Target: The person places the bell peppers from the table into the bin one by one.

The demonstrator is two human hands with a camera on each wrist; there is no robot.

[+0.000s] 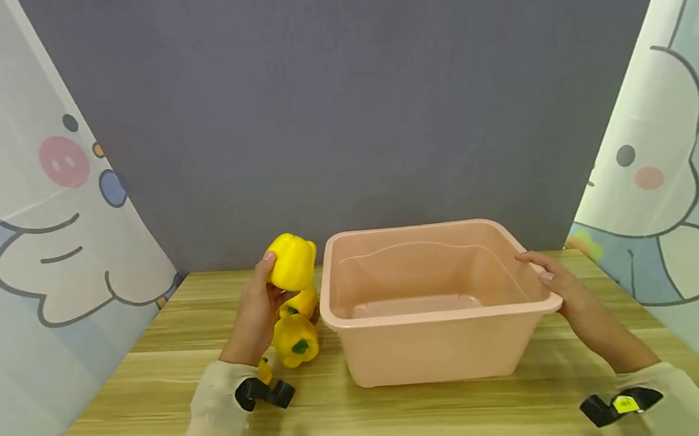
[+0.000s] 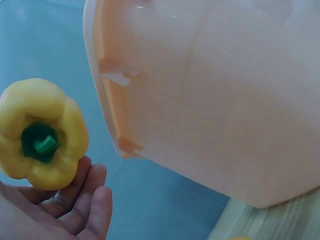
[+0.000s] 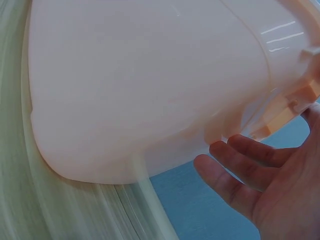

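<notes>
A yellow bell pepper (image 1: 292,262) is held up by my left hand (image 1: 257,318), left of a pink plastic tub (image 1: 431,350). In the left wrist view the green stem of this bell pepper (image 2: 47,142) faces the camera. Below it on the table lie more yellow bell peppers (image 1: 296,341), one partly hidden by my left wrist. My right hand (image 1: 564,286) grips the tub's right rim. In the right wrist view, other fingers of my right hand (image 3: 265,175) lie beneath the rim, along the outer wall.
The tub stands on a wood-grain table (image 1: 415,428). Behind the table rises a dark grey panel (image 1: 335,103). Cartoon-printed sheets flank it on the left (image 1: 28,214) and right (image 1: 677,170). A black strap mount (image 1: 265,393) sits on the left wrist, another mount (image 1: 621,406) on the right.
</notes>
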